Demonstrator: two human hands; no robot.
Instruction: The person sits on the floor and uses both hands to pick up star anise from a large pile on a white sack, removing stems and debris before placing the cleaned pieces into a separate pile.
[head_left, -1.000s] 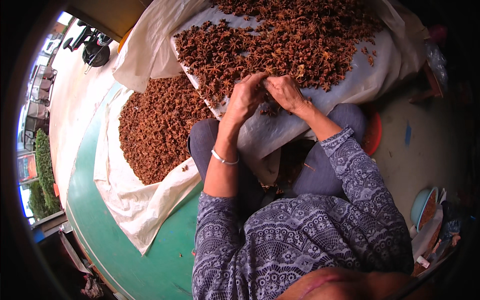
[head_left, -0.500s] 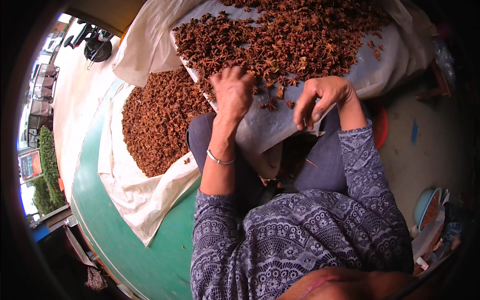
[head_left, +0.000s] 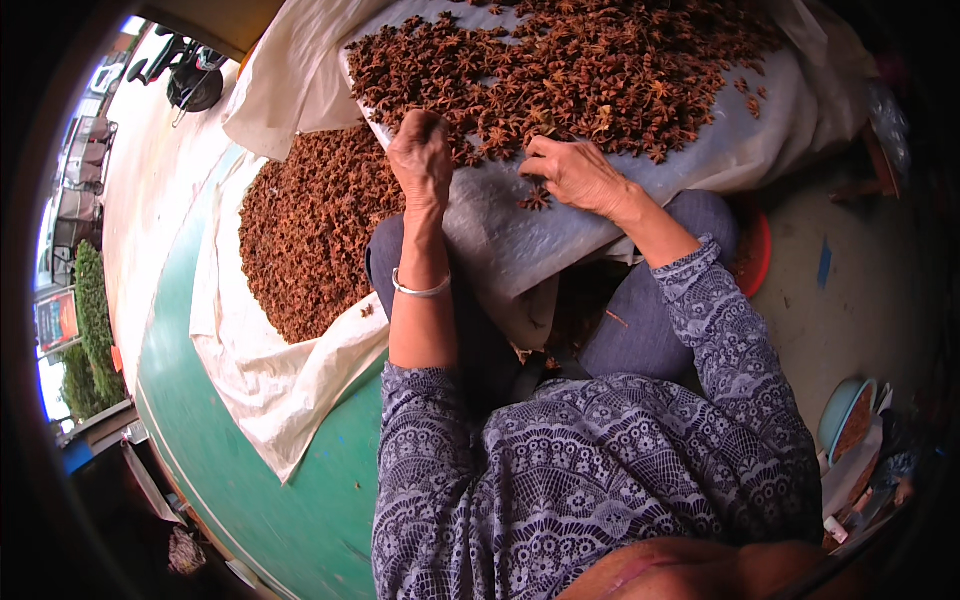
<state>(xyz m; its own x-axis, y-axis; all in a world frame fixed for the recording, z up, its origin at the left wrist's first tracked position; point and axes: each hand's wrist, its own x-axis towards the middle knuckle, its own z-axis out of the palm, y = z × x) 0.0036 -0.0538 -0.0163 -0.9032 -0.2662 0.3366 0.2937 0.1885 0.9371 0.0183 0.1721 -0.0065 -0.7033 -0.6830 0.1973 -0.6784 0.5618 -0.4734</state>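
Note:
A broad layer of brown star anise (head_left: 610, 85) covers the far part of a plastic-sheeted tabletop (head_left: 500, 215) in front of me. My left hand (head_left: 421, 165), wearing a bangle at the wrist, is closed at the table's left edge, beside the layer. What its curled fingers hold, if anything, is hidden. My right hand (head_left: 580, 178) reaches in from the right with bent fingers pinched on star anise at the near border of the layer. A loose star anise pod (head_left: 536, 198) lies just below those fingertips.
Left of the table, a large heap of star anise (head_left: 310, 240) rests on a white sheet (head_left: 265, 400) over green floor (head_left: 220, 450). A red basin (head_left: 757, 255) sits by my right knee. At lower right stands a blue-green bowl (head_left: 838, 415). A parked motorbike (head_left: 195, 80) is far left.
My left hand has moved slightly up and left, to the table's edge. My right hand has swung left to the near border of the star anise, its fingers closing there.

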